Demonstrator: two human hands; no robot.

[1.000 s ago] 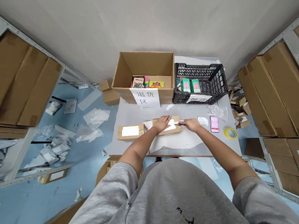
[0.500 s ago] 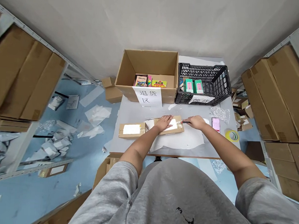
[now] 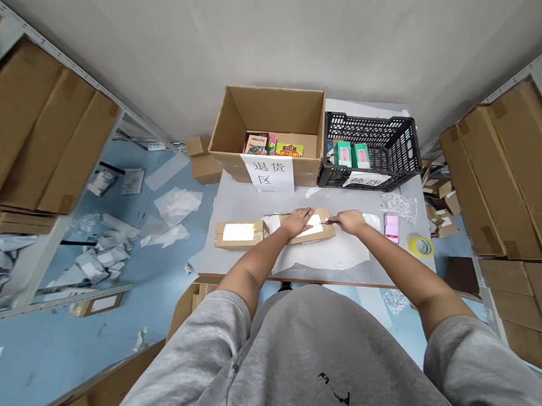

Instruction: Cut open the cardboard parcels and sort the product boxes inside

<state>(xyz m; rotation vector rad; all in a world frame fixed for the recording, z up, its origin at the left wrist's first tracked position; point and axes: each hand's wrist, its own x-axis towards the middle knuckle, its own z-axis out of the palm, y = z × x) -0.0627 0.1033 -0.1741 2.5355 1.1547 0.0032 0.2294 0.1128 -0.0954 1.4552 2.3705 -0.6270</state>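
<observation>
A small brown cardboard parcel with a white label lies on white paper in the middle of the grey table. My left hand rests flat on the parcel's top, fingers stretched out. My right hand is closed round a small cutter with a red and black handle, its tip at the parcel's right end. A second labelled parcel lies to the left, apart from both hands.
At the table's back stand an open cardboard box with colourful packs and a black plastic crate with green boxes. A pink item, bubble wrap and a tape roll lie to the right. Carton-laden shelves flank both sides; paper litters the floor.
The cutter's tip has stayed at the parcel's right end, with my right hand shifting slightly back and forth. My left hand keeps pressing on the parcel.
</observation>
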